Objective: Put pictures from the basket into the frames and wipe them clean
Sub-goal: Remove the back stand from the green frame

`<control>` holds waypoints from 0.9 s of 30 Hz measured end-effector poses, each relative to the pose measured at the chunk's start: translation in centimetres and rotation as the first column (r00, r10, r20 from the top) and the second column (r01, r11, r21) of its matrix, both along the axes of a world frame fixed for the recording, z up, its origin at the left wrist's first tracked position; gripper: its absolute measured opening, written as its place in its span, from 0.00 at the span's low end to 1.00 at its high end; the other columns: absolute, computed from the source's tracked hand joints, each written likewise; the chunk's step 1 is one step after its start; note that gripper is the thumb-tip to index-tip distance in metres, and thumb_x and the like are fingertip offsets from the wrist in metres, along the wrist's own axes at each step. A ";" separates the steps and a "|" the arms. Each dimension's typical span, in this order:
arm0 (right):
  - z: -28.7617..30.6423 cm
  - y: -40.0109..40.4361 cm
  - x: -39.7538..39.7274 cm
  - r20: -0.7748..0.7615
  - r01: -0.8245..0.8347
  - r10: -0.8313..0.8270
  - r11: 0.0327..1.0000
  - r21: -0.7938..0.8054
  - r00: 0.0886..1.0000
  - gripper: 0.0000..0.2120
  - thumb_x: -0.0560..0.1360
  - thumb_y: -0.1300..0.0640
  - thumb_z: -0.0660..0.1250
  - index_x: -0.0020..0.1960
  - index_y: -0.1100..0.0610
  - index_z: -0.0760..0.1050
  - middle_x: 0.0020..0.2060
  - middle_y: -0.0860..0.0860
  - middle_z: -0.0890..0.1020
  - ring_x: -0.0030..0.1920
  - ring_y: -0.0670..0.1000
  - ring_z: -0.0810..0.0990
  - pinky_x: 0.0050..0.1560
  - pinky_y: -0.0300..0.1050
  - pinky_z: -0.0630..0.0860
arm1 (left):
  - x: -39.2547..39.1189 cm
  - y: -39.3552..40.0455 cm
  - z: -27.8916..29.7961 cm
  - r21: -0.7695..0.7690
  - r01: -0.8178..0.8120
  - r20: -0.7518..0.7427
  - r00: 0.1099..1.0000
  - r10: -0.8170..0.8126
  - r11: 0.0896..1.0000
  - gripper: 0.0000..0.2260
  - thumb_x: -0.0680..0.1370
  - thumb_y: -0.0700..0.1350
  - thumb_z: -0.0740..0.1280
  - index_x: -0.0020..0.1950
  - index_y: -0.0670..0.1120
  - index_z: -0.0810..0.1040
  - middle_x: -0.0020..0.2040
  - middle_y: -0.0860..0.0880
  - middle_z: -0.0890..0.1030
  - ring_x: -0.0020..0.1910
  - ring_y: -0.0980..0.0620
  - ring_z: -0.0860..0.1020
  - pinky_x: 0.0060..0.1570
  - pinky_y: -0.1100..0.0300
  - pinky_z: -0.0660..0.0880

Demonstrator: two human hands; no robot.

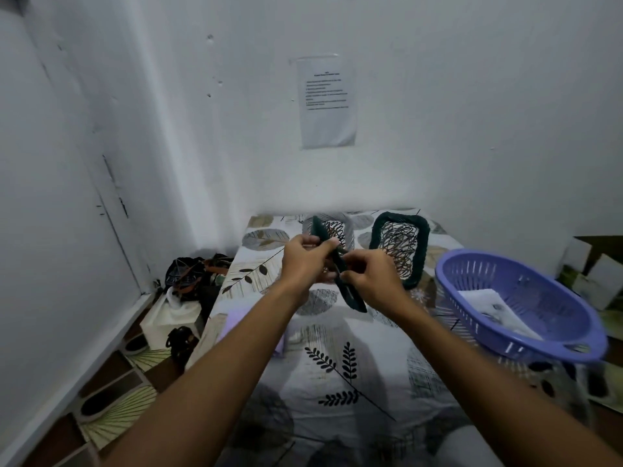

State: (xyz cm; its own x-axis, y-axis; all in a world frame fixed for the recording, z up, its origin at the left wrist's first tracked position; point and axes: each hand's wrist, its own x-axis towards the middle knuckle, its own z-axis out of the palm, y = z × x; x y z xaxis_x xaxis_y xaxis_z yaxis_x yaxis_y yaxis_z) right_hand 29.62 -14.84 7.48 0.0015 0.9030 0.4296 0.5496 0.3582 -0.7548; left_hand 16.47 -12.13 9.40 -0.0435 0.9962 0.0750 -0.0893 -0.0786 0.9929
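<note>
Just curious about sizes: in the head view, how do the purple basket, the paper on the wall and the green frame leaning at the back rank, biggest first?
1. Purple basket, though it sits nearest the camera.
2. Green frame and wall paper look alike; unsure.

On the table (340, 372), the basket (526, 335) is sitting at three o'clock, a frame (399, 249) is standing at twelve.

Two bare forearms, no sleeves in view, left hand (305, 261) and right hand (372, 281) without rings or watch
</note>
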 end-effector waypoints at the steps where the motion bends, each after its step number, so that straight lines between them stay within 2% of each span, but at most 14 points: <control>1: -0.1 -0.1 -0.1 0.031 0.010 -0.011 1.000 0.025 0.999 0.12 0.70 0.68 0.71 0.53 0.61 0.82 0.42 0.49 0.83 0.40 0.45 0.80 0.42 0.34 0.77 | 0.2 0.1 -0.1 -0.025 -0.007 0.017 1.000 0.007 1.000 0.14 0.74 0.40 0.73 0.55 0.38 0.72 0.49 0.36 0.81 0.36 0.46 0.83 0.30 0.54 0.80; 3: -0.2 -0.2 -0.4 0.097 0.023 -0.030 0.997 0.068 0.995 0.11 0.71 0.67 0.71 0.52 0.60 0.83 0.42 0.50 0.84 0.37 0.43 0.78 0.37 0.29 0.72 | 0.2 0.2 -0.4 -0.040 -0.033 0.039 0.999 0.034 0.999 0.13 0.74 0.37 0.73 0.53 0.38 0.72 0.50 0.34 0.80 0.36 0.44 0.83 0.27 0.57 0.78; 6: -0.4 -0.2 -0.6 0.172 0.030 -0.044 0.996 0.081 0.984 0.11 0.71 0.65 0.71 0.53 0.60 0.83 0.42 0.53 0.83 0.37 0.46 0.76 0.36 0.32 0.69 | 0.0 0.2 -0.8 -0.043 -0.057 0.054 0.997 0.059 0.997 0.09 0.74 0.34 0.71 0.48 0.39 0.71 0.50 0.33 0.80 0.40 0.41 0.83 0.29 0.55 0.79; 10: 0.7 -0.2 -0.7 0.276 -0.072 0.083 0.996 -0.049 0.958 0.13 0.71 0.58 0.74 0.55 0.58 0.82 0.43 0.53 0.84 0.39 0.47 0.77 0.37 0.37 0.72 | -0.6 0.1 -1.2 -0.050 -0.057 0.032 0.998 0.059 0.997 0.06 0.74 0.32 0.67 0.45 0.39 0.72 0.43 0.37 0.81 0.32 0.47 0.82 0.28 0.56 0.79; 13: 2.1 0.4 -0.1 0.131 -0.074 0.079 0.996 -0.046 0.988 0.12 0.73 0.56 0.71 0.55 0.60 0.82 0.43 0.48 0.82 0.40 0.44 0.78 0.39 0.34 0.72 | -1.6 0.2 -1.9 -0.098 0.010 0.068 0.998 -0.004 0.995 0.04 0.75 0.31 0.66 0.46 0.38 0.73 0.38 0.39 0.82 0.30 0.46 0.82 0.29 0.55 0.80; 15: 2.5 1.3 1.0 0.030 -0.005 0.006 1.000 -0.029 1.000 0.10 0.75 0.57 0.69 0.53 0.60 0.82 0.40 0.48 0.82 0.38 0.42 0.78 0.37 0.33 0.70 | -2.5 0.4 -2.6 -0.123 0.054 0.052 0.997 -0.048 0.991 0.03 0.75 0.31 0.65 0.47 0.37 0.74 0.34 0.42 0.82 0.31 0.45 0.82 0.30 0.55 0.80; 17: 1.9 2.4 2.2 -0.016 0.085 -0.086 0.995 -0.057 0.996 0.10 0.76 0.56 0.68 0.52 0.61 0.82 0.39 0.50 0.82 0.38 0.44 0.78 0.37 0.36 0.72 | -3.4 0.6 -3.4 -0.148 0.087 0.038 0.996 -0.082 0.985 0.03 0.75 0.31 0.64 0.48 0.37 0.75 0.35 0.40 0.81 0.31 0.45 0.82 0.32 0.54 0.80; 19: 0.2 3.4 3.5 -0.006 0.128 -0.131 0.975 -0.180 0.991 0.11 0.77 0.56 0.66 0.54 0.62 0.81 0.43 0.52 0.82 0.41 0.49 0.78 0.45 0.45 0.77 | -4.2 0.7 -4.3 -0.180 0.105 0.033 0.994 -0.100 0.978 0.02 0.76 0.31 0.63 0.46 0.36 0.75 0.37 0.39 0.80 0.30 0.45 0.81 0.31 0.54 0.80; 21: -2.1 3.7 4.4 0.024 0.091 -0.089 0.921 -0.380 0.996 0.12 0.79 0.55 0.63 0.56 0.62 0.78 0.42 0.54 0.80 0.38 0.50 0.76 0.41 0.47 0.76 | -4.8 0.8 -5.2 -0.219 0.120 0.046 0.993 -0.113 0.968 0.04 0.76 0.30 0.62 0.44 0.36 0.75 0.35 0.40 0.80 0.30 0.46 0.81 0.31 0.54 0.80; 22: -3.0 3.6 4.6 0.005 0.054 -0.060 0.865 -0.499 0.998 0.13 0.80 0.54 0.61 0.57 0.61 0.77 0.42 0.54 0.78 0.37 0.50 0.75 0.38 0.46 0.75 | -5.0 0.9 -5.6 -0.238 0.129 0.055 0.991 -0.119 0.963 0.05 0.76 0.30 0.62 0.43 0.36 0.75 0.34 0.41 0.80 0.30 0.46 0.81 0.30 0.54 0.80; 24: -4.5 3.2 4.6 -0.102 -0.042 -0.040 0.725 -0.688 0.994 0.13 0.81 0.52 0.58 0.56 0.60 0.74 0.45 0.57 0.78 0.40 0.54 0.78 0.39 0.47 0.77 | -5.3 1.1 -6.4 -0.268 0.147 0.063 0.989 -0.135 0.952 0.08 0.77 0.29 0.61 0.41 0.37 0.76 0.32 0.43 0.81 0.29 0.48 0.81 0.30 0.54 0.81; 25: -5.0 2.9 4.6 -0.158 -0.083 -0.049 0.680 -0.728 0.986 0.13 0.81 0.53 0.58 0.57 0.61 0.73 0.45 0.57 0.78 0.41 0.55 0.79 0.40 0.48 0.78 | -5.4 1.3 -6.8 -0.280 0.154 0.058 0.988 -0.143 0.948 0.08 0.77 0.29 0.61 0.41 0.37 0.76 0.32 0.44 0.81 0.29 0.48 0.81 0.30 0.54 0.81; 27: -5.9 3.1 4.7 -0.189 -0.101 -0.061 0.667 -0.738 0.980 0.11 0.80 0.60 0.57 0.58 0.61 0.74 0.42 0.57 0.78 0.38 0.54 0.78 0.38 0.47 0.77 | -5.7 1.8 -7.6 -0.308 0.155 0.041 0.988 -0.150 0.939 0.08 0.77 0.29 0.61 0.41 0.37 0.76 0.32 0.43 0.81 0.29 0.48 0.81 0.30 0.55 0.81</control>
